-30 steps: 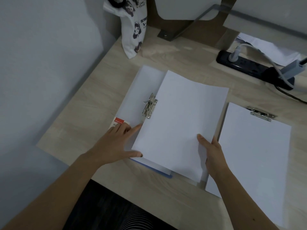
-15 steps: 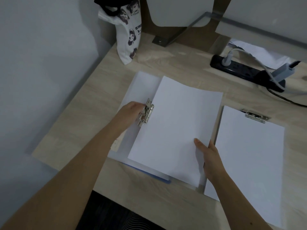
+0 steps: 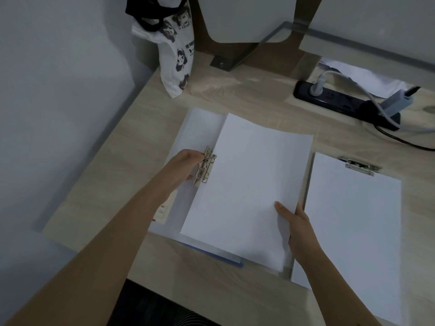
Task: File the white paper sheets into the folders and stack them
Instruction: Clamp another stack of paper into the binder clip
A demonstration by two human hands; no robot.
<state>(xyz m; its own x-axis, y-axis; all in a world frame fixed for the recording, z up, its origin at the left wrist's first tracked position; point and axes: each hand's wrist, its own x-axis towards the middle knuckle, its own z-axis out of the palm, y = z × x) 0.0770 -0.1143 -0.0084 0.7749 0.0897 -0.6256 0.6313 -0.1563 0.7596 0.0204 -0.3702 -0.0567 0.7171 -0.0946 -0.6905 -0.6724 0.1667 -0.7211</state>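
Since a second ago the left hand (image 3: 186,164) has left the folder (image 3: 200,128) cover and now grips its metal clip (image 3: 206,166), while the right hand (image 3: 297,225) still pinches the white sheet (image 3: 249,184).

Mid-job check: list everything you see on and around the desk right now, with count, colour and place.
desk: one, light wood, under everything
open folder: one, white with a blue edge, centre-left
metal clip: one, silver, on the open folder's spine
paper sheet: one, white, over the open folder's right half
second folder: one, white page on top, right of the first
second clip: one, silver, at the second folder's top edge
tote bag: one, white with black prints, back left
power strip: one, black, back right, cables plugged in
left hand: at the metal clip
right hand: pinching the paper sheet's right edge
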